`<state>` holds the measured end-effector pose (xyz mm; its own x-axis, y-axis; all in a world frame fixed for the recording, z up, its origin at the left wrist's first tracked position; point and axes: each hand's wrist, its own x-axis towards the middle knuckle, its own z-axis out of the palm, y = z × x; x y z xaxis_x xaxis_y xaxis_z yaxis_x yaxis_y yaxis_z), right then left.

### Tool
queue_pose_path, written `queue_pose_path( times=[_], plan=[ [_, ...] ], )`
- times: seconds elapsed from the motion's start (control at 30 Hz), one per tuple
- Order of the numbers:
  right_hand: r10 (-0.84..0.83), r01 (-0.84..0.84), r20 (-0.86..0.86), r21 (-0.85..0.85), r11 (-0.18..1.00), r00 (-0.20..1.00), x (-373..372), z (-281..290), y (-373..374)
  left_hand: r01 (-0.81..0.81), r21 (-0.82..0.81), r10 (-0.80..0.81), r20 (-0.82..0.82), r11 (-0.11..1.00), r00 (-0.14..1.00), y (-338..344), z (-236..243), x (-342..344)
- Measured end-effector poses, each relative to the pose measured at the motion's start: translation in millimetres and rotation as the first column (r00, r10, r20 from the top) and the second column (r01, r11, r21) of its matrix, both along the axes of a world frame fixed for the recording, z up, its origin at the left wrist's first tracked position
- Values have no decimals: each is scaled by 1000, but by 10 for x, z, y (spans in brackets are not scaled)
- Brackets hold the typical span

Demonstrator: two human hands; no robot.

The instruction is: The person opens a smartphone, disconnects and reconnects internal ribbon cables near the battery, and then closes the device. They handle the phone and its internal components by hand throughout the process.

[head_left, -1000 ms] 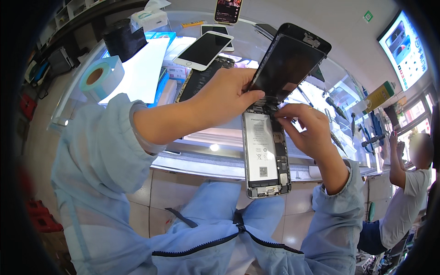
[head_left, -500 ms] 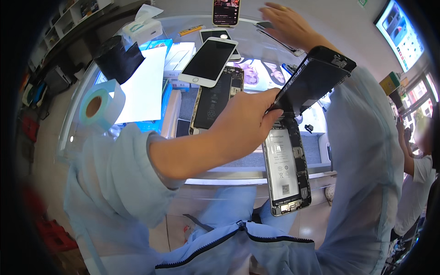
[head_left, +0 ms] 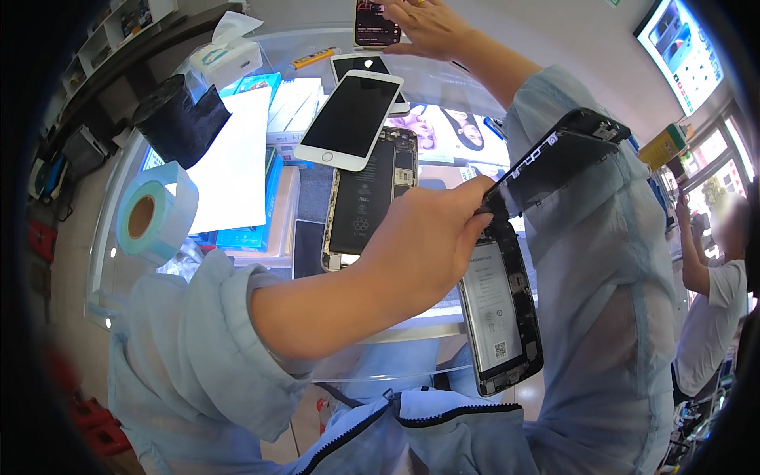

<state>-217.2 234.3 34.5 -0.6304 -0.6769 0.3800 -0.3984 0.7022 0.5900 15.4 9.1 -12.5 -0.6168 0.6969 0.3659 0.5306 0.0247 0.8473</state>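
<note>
Two hands of mine work over a glass counter point(head_left: 279, 51): my left hand point(head_left: 431, 233) pinches an opened phone point(head_left: 500, 317) between thumb and bent fingers, near the joint where its black screen point(head_left: 546, 178) tilts up. That opened phone is nearer to me than the white phone point(head_left: 352, 119) and to its right, silvery battery point(head_left: 484, 289) exposed. My right hand point(head_left: 431, 28), half open with nothing visible in its grip, is beyond the white phone, at a propped phone point(head_left: 374, 32) with a lit screen; I cannot tell whether it touches. Left of the white phone are a white sheet point(head_left: 237, 166), a black plastic roll point(head_left: 170, 123) and a tape roll point(head_left: 150, 218).
</note>
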Motion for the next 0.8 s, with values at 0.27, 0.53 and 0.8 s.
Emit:
queue_pose_path(
  times=[0.27,0.53,0.8],
  plan=[
    [92,-96,-44,-116,989,995,714,605,216,-45,-13,45,45,999,998,-82,13,-10],
    [-68,32,-155,-224,974,986,2206,737,768,46,-21,-42,162,999,986,31,-23,-91],
    [351,-279,12,-581,765,936,3101,-22,139,126,61,-133,118,990,984,-40,0,-67]
  ],
)
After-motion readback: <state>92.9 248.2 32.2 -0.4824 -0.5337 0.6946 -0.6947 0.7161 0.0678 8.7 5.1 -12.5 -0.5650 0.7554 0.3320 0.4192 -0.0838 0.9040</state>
